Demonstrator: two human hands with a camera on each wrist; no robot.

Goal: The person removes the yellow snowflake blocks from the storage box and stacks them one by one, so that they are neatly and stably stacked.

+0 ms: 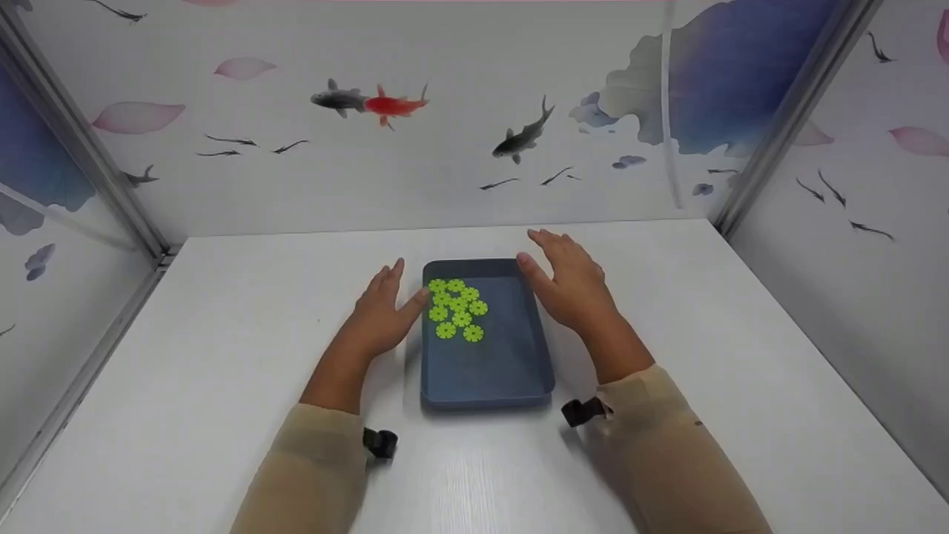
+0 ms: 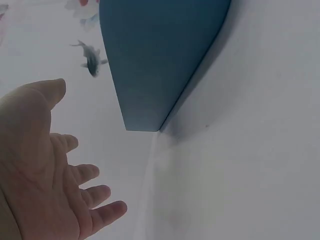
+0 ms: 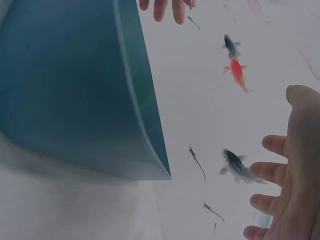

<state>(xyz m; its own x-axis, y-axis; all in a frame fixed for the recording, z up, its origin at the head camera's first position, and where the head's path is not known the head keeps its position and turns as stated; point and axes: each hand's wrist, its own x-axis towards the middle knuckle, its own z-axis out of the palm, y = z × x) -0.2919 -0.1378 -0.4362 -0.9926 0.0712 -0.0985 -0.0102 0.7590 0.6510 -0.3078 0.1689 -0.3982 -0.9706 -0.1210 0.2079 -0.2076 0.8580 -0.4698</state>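
A blue-grey rectangular tray (image 1: 497, 371) lies on the white table, its side wall (image 2: 150, 65) large in the left wrist view. Several flat yellow-green flower-shaped pieces (image 1: 458, 305) are grouped in its upper left part. My left hand (image 1: 382, 311) is beside the tray's left edge, fingers spread and holding nothing; its palm (image 2: 35, 160) shows in the left wrist view. On the opposite side, my right hand (image 1: 574, 285) is by the upper right edge with fingers extended, also holding nothing. In the right wrist view its fingers (image 3: 270, 172) stand apart from the tray wall (image 3: 75, 90).
White panels printed with fish and petals (image 1: 445, 170) stand behind the table (image 1: 222, 334) and on both sides. Metal posts (image 1: 801, 111) mark the corners. A black strap piece (image 1: 382, 443) sticks out at the left sleeve, another (image 1: 582, 411) at the right.
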